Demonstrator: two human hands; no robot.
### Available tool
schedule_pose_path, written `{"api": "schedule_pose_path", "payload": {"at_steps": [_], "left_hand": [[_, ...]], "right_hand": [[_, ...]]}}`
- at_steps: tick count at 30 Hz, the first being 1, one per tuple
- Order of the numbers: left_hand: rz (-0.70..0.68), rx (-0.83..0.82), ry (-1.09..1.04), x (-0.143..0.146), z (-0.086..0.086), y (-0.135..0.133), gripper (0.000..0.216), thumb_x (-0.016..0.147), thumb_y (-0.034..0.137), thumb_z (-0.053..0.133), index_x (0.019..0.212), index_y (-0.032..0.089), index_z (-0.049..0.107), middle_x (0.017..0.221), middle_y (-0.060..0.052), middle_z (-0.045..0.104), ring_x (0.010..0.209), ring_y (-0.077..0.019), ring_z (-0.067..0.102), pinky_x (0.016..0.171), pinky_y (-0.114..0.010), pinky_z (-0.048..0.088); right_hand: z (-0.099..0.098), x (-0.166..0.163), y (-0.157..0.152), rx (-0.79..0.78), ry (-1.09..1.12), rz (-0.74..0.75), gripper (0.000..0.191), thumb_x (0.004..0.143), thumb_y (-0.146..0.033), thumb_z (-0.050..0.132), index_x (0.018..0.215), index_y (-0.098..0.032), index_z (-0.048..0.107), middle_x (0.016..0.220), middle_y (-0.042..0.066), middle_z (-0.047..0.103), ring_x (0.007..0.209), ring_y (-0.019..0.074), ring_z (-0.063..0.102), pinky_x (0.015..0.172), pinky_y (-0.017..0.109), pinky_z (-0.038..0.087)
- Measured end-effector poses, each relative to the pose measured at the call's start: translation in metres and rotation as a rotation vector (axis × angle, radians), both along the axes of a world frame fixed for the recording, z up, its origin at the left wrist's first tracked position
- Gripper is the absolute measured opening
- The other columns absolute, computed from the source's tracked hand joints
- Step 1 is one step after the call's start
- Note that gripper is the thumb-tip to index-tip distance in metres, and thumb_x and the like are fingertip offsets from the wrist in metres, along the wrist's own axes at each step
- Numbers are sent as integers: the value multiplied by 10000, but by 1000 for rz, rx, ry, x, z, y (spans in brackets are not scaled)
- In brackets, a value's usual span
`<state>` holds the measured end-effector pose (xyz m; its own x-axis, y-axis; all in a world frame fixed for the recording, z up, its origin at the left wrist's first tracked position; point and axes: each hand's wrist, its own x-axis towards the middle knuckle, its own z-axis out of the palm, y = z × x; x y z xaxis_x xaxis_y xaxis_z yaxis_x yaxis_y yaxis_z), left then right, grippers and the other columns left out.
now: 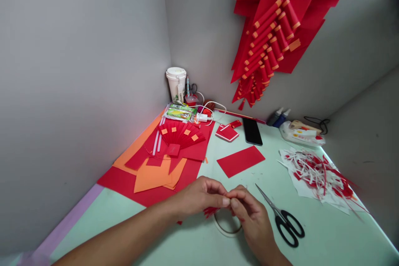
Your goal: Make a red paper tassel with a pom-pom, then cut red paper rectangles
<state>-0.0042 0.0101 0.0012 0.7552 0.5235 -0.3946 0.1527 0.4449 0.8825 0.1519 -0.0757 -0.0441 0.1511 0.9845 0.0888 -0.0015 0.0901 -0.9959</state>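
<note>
My left hand (pixel 207 196) and my right hand (pixel 251 212) meet at their fingertips above the front of the table, both closed in a pinch. Between them is a small red paper tassel (pixel 212 212); its fringe sticks out below my left fingers and its top is hidden by the fingertips. A roll of white tape (pixel 225 232) lies flat just under my hands. To the right of my right hand, scissors with black handles (pixel 282 215) rest on the table. A red paper rectangle (pixel 241 161) lies beyond my hands.
Red and orange paper sheets (pixel 156 176) with a folded red fan (pixel 181 133) cover the left side. A phone (pixel 252 131) lies at the back. White and red paper scraps (pixel 314 172) pile up at right. Red paper firecrackers (pixel 264 45) hang on the wall; a white cup (pixel 176 83) stands in the corner.
</note>
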Motion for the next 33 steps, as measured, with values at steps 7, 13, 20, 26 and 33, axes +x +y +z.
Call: {"api": "schedule_pose_path", "payload": {"at_steps": [7, 13, 20, 26, 33], "left_hand": [[135, 6, -86, -1, 3, 0, 211, 721, 339, 696, 723, 133, 653, 527, 38, 531, 402, -55, 354, 440, -221, 250], [287, -121, -251, -2, 0, 0, 201, 743, 318, 677, 720, 119, 658, 746, -62, 669, 568, -102, 522, 571, -230, 376], [393, -168, -324, -1, -4, 5, 165, 734, 284, 677, 710, 120, 679, 737, -58, 645, 763, -173, 581, 828, -311, 425], [366, -173, -349, -2, -5, 5, 197, 754, 313, 677, 738, 117, 686, 750, -63, 654, 785, -174, 595, 811, -295, 420], [247, -80, -259, 0, -5, 2, 280, 773, 394, 682, 746, 115, 683, 748, -56, 652, 628, -116, 533, 596, -230, 373]], "right_hand": [[-14, 0, -1, -100, 159, -74, 290, 850, -465, 614, 1029, -240, 655, 717, 5, 593, 622, 145, 527, 594, 250, 462], [-13, -2, 1, -134, 164, -121, 335, 862, -495, 583, 1010, -198, 628, 673, 7, 557, 595, 147, 499, 556, 259, 440], [-11, -2, 0, -188, 53, -113, 317, 865, -494, 574, 979, -205, 637, 654, -10, 530, 594, 148, 478, 559, 259, 422], [-6, -5, 2, -190, -48, -119, 315, 864, -489, 568, 955, -197, 642, 632, -21, 507, 567, 145, 461, 539, 259, 405], [18, -5, 4, -165, -85, -207, 325, 840, -473, 606, 1009, -202, 666, 838, 44, 654, 703, 186, 575, 640, 289, 471]]}}
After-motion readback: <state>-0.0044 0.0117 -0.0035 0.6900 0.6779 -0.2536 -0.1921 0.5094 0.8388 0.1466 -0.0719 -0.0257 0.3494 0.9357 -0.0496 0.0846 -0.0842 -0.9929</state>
